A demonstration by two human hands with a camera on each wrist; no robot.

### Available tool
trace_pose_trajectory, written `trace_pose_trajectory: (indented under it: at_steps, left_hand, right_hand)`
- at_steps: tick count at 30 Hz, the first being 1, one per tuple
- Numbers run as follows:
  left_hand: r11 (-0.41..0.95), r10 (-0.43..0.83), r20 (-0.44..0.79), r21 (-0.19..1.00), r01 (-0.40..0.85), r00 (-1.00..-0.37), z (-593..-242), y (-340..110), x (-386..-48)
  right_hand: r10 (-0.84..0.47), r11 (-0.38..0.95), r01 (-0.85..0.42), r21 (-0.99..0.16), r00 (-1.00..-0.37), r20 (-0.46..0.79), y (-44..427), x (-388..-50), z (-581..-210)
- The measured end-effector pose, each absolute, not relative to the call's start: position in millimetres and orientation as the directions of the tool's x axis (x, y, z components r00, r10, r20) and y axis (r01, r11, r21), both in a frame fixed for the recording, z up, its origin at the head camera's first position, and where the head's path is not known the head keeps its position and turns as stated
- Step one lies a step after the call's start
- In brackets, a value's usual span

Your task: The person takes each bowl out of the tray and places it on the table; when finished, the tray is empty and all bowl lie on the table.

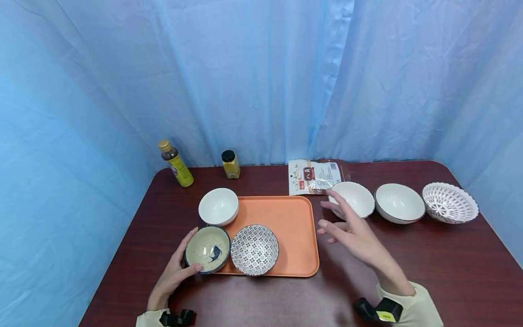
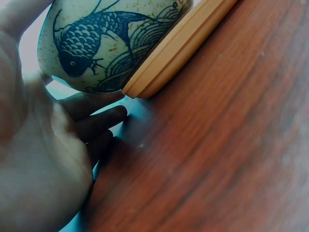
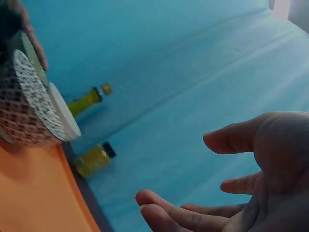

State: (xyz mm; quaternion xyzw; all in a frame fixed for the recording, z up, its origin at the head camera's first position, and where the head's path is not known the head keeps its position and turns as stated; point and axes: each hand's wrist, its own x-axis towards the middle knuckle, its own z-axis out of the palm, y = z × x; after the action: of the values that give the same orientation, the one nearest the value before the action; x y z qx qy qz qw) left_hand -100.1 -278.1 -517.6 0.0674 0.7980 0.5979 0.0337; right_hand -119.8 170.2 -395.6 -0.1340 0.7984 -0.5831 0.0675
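Observation:
My left hand [image 1: 173, 274] holds a beige bowl with a blue fish [image 1: 208, 252], thumb at its near rim and fingers along its left side. In the left wrist view, the fish bowl [image 2: 96, 43] overlaps the tray's edge. To its right, a black-and-white patterned bowl [image 1: 254, 250] sits on the orange tray [image 1: 296, 236]. Behind the fish bowl, a plain white bowl [image 1: 218, 206] stands at the tray's far left corner. My right hand [image 1: 353, 234] hovers right of the tray, fingers spread and holding nothing; in the right wrist view its fingers [image 3: 217, 220] are apart from the thumb.
Along the right stand a white bowl [image 1: 355, 200], another white bowl [image 1: 399, 204] and a white lattice basket [image 1: 449, 203]. A flat food packet [image 1: 314, 177] lies at the back. A yellow-labelled bottle [image 1: 177, 165] and a black-capped jar [image 1: 231, 165] stand back left, before blue curtains.

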Motion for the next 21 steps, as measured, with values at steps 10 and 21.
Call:
trace_pose_trajectory:
  at_steps: [10,21]
  left_hand:
    - [0.275,0.148,0.018,0.960,0.058,-0.989,-516.3,-276.6,-100.4]
    - [0.276,0.143,0.006,0.960,0.046,-0.990,-514.7,-276.5,-99.5]
  right_hand:
    - [-0.487,0.205,-0.039,-0.978,-0.871,-0.067,122.3,-119.8,-436.8]
    - [-0.557,0.082,0.136,-0.987,-0.816,-0.158,92.2,-124.0,-477.1]
